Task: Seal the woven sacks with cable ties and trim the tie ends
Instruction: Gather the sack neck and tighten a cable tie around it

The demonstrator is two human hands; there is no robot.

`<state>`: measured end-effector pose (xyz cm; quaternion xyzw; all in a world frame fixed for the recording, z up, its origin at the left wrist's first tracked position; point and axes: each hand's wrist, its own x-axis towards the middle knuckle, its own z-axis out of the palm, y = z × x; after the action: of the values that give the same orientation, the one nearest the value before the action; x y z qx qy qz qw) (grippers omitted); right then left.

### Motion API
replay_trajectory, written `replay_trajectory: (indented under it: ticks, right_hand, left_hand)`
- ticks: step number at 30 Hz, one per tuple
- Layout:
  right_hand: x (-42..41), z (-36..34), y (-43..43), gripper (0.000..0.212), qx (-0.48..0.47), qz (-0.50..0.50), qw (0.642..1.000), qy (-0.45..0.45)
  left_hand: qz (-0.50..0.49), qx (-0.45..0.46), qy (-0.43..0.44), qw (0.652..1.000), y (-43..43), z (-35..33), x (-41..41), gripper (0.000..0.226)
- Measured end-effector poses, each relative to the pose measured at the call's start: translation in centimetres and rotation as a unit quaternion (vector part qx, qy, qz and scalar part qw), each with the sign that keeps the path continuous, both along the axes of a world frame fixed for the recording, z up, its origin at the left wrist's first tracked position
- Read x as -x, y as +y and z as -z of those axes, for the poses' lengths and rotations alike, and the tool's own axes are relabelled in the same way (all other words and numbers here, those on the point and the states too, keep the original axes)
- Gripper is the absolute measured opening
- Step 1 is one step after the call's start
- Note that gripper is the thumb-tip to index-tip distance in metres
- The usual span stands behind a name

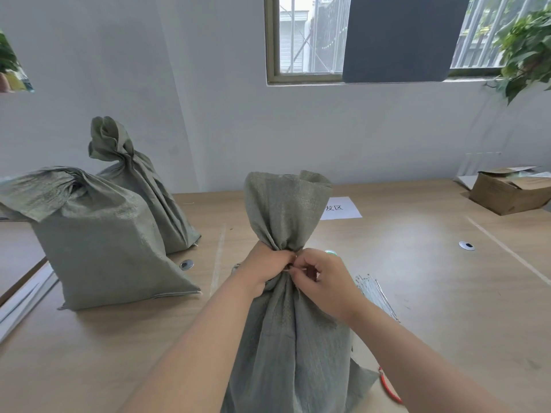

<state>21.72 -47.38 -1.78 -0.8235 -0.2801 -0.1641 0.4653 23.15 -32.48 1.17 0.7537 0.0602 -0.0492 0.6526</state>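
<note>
Centre sack (286,338) stands upright on the surface (417,263), directly in front of us, its mouth gathered into a tight neck with the loose top fanning open above. Left hand (265,269) is wrapped round that neck, fingers curled and gripping the bunched weave. Right hand (322,281) meets it from the other side, fingertips drawn in narrow and pinching a thin pale strip at the neck; we take it for a cable tie (288,269), though it is too small to follow round the sack. The two hands touch at the neck. Just right of the sack, partly behind the right wrist, lies a bundle of spare ties (372,290), flat on the surface. A red-handled cutter (387,389) shows near the sack's base, mostly hidden by the right forearm. To the left stand two more sacks: the nearer sack (98,239) with its top folded over, and the farther sack (143,189) behind it, with its neck twisted tall. We cannot tell whether either carries a tie. A paper label (343,207) lies beyond the centre sack. A cardboard box (507,192) sits open at the far right.
</note>
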Motion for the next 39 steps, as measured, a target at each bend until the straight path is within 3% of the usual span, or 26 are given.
replay_trajectory:
  ticks: [3,8,14,16,18,20,26,31,36,39]
  right_hand:
    - [-0.2,0.0,-1.1,0.017,-0.027,-0.004,0.998,0.058]
    - [-0.6,0.0,-2.5,0.02,-0.07,-0.023,0.985,0.157]
    - [-0.8,-0.2,-3.0,0.027,-0.095,-0.028,0.973,0.207]
    - [-0.6,-0.1,-2.9,0.036,-0.103,-0.039,0.966,0.234]
    - [-0.5,-0.2,-2.8,0.041,-0.131,-0.053,0.952,0.273]
    - [-0.4,-0.3,-2.6,0.029,-0.161,-0.067,0.938,0.3]
    - [-0.6,0.1,-3.0,0.021,-0.318,-0.119,0.854,0.393]
    - [-0.6,1.1,-3.1,0.014,-0.349,-0.134,0.833,0.408]
    - [-0.4,1.2,-3.0,0.016,-0.336,-0.143,0.839,0.404]
    - [-0.1,1.0,-2.7,0.012,-0.336,-0.143,0.842,0.398]
  left_hand:
    - [0.026,0.056,0.026,0.998,0.0,-0.3,0.4,0.014]
    - [0.051,0.125,0.077,0.988,0.1,0.3,0.3,0.023]
    - [0.092,0.154,0.063,0.982,0.5,0.2,0.8,0.006]
    - [0.127,0.131,0.045,0.982,1.0,0.0,0.9,0.011]
    - [0.157,0.067,0.03,0.985,1.2,-0.7,0.9,0.016]
    - [0.158,0.024,0.022,0.987,1.2,-1.3,0.8,0.017]
    - [0.13,0.072,0.05,0.988,0.8,-0.8,0.2,0.015]
    - [0.124,0.12,0.077,0.982,0.9,0.2,0.1,0.026]
    - [0.135,0.142,0.072,0.978,1.2,0.5,0.0,0.008]
    - [0.137,0.141,0.073,0.978,1.1,0.5,0.0,0.009]
